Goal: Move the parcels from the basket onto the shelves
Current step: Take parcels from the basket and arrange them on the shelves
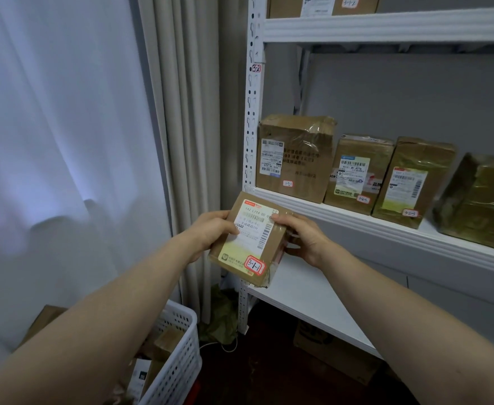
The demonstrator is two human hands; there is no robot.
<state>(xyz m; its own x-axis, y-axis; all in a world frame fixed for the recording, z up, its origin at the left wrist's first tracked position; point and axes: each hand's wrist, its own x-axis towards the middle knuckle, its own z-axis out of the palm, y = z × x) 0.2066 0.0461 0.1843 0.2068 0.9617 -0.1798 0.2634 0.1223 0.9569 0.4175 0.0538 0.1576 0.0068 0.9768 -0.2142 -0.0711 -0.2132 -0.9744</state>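
Observation:
A small brown parcel point(269, 252) with a white shipping label and a red-edged sticker reading 3-1-1 is held in the air in front of the shelf unit's left post. My left hand point(210, 229) grips its left edge, thumb on the label. My right hand point(304, 238) grips its right side. The parcel hangs just above the left end of the lower white shelf point(307, 296). At the bottom left stands the white perforated basket point(178, 358) with more brown parcels point(168, 340) inside, partly hidden by my left forearm.
The middle shelf point(386, 226) carries several brown boxes, the leftmost box point(295, 159) near the post. The white slotted post point(251, 112) bears a 3-2 tag. A top-shelf box point(324, 4) is partly visible. Curtains point(93, 141) hang left. A cardboard box point(336, 352) lies on the floor.

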